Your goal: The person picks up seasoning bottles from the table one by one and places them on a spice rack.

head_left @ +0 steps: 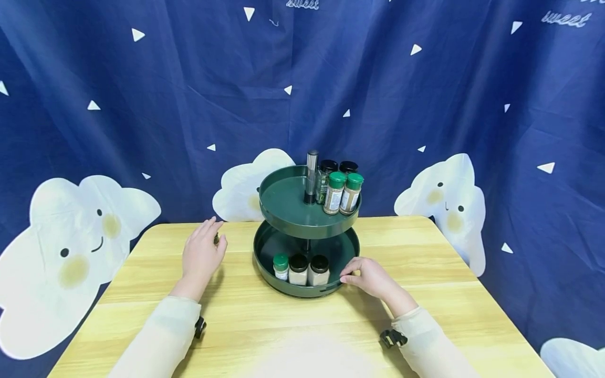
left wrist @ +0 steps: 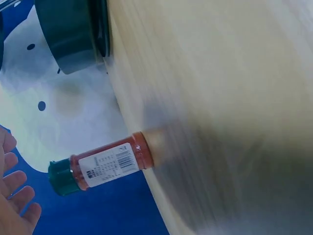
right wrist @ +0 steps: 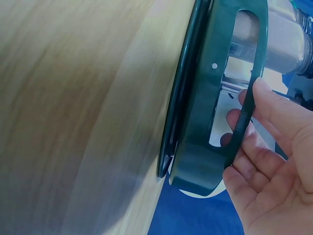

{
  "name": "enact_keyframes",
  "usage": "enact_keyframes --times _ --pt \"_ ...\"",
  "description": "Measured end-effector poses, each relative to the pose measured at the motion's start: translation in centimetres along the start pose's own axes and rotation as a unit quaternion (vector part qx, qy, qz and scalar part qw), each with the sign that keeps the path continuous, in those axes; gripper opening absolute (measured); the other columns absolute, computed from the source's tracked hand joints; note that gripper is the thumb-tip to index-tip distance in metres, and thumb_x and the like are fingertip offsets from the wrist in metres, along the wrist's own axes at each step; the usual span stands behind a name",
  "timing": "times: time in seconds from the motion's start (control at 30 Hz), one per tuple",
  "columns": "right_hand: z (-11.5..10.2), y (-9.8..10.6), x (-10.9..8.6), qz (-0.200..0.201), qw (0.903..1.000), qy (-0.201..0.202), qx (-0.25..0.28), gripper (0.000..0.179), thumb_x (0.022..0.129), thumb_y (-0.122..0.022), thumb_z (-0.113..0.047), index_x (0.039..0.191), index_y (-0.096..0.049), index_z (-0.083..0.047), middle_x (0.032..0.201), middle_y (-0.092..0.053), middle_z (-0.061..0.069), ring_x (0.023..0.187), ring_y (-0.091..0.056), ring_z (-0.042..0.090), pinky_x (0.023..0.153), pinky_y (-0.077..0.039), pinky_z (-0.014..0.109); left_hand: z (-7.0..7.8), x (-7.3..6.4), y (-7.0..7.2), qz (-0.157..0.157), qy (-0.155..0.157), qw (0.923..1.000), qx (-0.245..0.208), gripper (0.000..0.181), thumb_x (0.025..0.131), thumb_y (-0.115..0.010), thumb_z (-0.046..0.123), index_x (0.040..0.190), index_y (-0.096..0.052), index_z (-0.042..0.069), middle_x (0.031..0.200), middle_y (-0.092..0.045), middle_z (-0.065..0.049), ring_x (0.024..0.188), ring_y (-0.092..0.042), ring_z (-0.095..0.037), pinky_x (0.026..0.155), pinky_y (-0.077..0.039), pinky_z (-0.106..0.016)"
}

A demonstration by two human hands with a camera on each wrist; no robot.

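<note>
A dark green two-tier turntable rack [head_left: 306, 230] stands on the table. My right hand [head_left: 371, 278] pinches the rim of its lower tray; the right wrist view shows thumb and fingers around the handle strip [right wrist: 247, 105] above a cut-out slot. My left hand [head_left: 202, 252], fingers extended, hovers left of the rack beside a spice bottle [left wrist: 110, 164] with a green cap and red contents. That bottle stands on the table, mostly hidden behind the hand in the head view. On the lower tray sit a small green-capped jar [head_left: 281, 268] and two black-capped jars [head_left: 298, 270].
The upper tray [head_left: 283, 197] bears two green-capped bottles [head_left: 334, 194] and two black-capped ones [head_left: 348, 167] behind them on its right side, next to the central post [head_left: 311, 176]. A blue curtain [head_left: 189, 105] hangs behind the wooden table [head_left: 236, 336].
</note>
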State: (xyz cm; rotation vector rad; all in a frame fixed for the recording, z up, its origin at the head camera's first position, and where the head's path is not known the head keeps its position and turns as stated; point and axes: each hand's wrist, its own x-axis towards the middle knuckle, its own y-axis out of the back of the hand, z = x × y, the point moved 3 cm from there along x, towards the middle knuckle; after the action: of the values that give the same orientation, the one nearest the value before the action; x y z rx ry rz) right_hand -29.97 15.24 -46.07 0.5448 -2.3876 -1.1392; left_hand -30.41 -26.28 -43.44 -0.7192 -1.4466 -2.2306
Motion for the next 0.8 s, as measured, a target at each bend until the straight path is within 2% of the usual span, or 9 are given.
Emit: enact_keyframes --times 0.27,0.47,0.8 --pt "-0.3 0.1 -0.2 -0.002 1.0 0.0 0.003 0.005 0.086 -0.078 -0.013 0.09 -0.08 -0.009 0.09 -0.07 -0.003 0.09 -0.068 0.027 0.085 -0.055 0.048 -0.6 -0.1 -0.5 -0.013 0.011 0.9998 0.004 0.038 0.095 -0.062 0.014 0.13 -0.064 0.0 0.141 -0.055 -0.021 0.131 -0.049 -0.042 0.109 -0.037 -0.059" --pt "-0.2 0.1 -0.1 -0.001 1.0 0.003 0.005 0.005 0.086 -0.078 -0.013 0.089 -0.08 -0.01 0.09 -0.07 -0.003 0.09 -0.068 0.026 0.085 -0.055 0.05 -1.0 -0.1 -1.0 -0.016 0.012 0.9998 0.006 0.038 0.095 -0.061 0.015 0.13 -0.063 0.0 0.142 -0.055 -0.021 0.132 -0.049 -0.041 0.109 -0.038 -0.058" --pt "0.0 0.1 0.0 -0.002 1.0 0.001 0.002 0.005 0.087 -0.078 -0.014 0.089 -0.08 -0.011 0.09 -0.07 -0.004 0.09 -0.068 0.024 0.085 -0.056 0.048 -2.0 0.0 -1.7 -0.033 0.031 0.9988 0.02 0.038 0.096 -0.06 0.015 0.129 -0.064 -0.001 0.144 -0.053 -0.021 0.134 -0.046 -0.04 0.111 -0.036 -0.057"
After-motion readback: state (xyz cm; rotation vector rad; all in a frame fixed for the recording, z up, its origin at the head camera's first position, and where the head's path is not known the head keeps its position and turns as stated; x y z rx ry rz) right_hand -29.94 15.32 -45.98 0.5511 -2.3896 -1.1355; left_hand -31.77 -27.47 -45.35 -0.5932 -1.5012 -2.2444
